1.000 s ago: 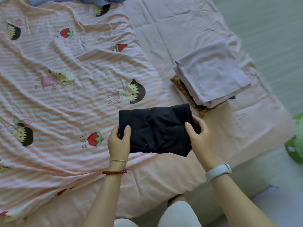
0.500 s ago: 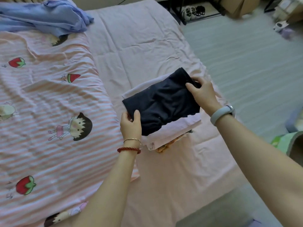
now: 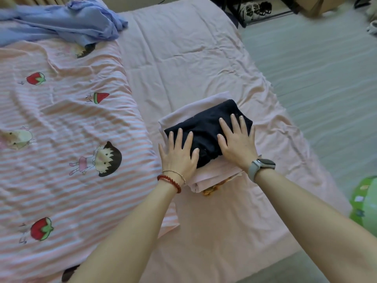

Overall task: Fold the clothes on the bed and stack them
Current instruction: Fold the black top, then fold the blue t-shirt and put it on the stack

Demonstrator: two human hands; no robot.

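Observation:
A folded black garment [image 3: 206, 127] lies on top of a stack of folded clothes [image 3: 212, 177] near the right edge of the bed. The stack shows a pale pink piece under it and an orange-patterned piece at the bottom. My left hand [image 3: 179, 155] lies flat, fingers spread, on the garment's near left end. My right hand [image 3: 236, 139] presses flat on its right half, a watch on that wrist. An unfolded light blue garment [image 3: 67, 23] lies crumpled at the far left of the bed.
A pink striped blanket [image 3: 61, 139] with cartoon prints covers the bed's left side; a plain pink sheet [image 3: 183, 58] covers the rest. The grey floor [image 3: 326, 78] runs along the right. A shoe rack [image 3: 255, 9] stands at the back, and a green object [image 3: 365, 201] sits at the right edge.
Both hands carried the folded black garment from the front of the bed onto the stack. They let go of its ends and now lie flat on top of it.

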